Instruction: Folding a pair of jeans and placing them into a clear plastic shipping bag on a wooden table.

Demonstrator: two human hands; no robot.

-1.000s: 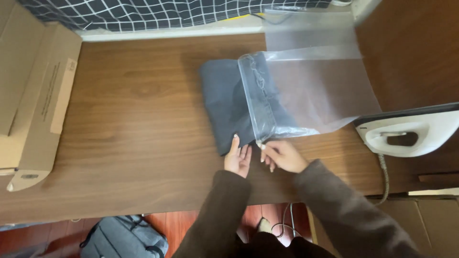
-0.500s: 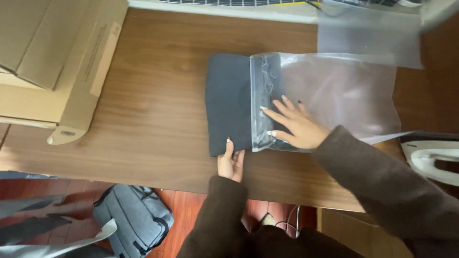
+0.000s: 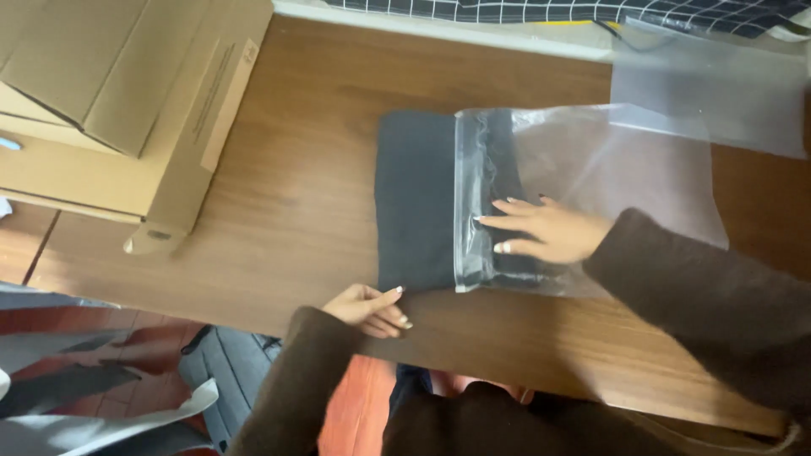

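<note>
A folded dark grey garment [image 3: 416,203] lies on the wooden table [image 3: 304,169], its right part inside a clear plastic bag [image 3: 608,169]. My right hand [image 3: 545,230] presses flat on the bag over the garment, fingers spread toward the bag's open mouth. My left hand [image 3: 369,307] is at the table's near edge with its fingertips touching the garment's near left corner; it grips nothing that I can see. Both arms wear dark brown sleeves.
Folded cardboard boxes [image 3: 127,93] lie on the table's left end. A second clear bag [image 3: 710,84] lies at the far right. Checked cloth [image 3: 541,10] runs along the far edge. A grey backpack [image 3: 228,371] sits on the floor below.
My left hand slid from beside the bag's mouth to the garment's near left corner. My right hand left the bag's near corner and laid flat on top. The camera shifted, hiding the iron.
</note>
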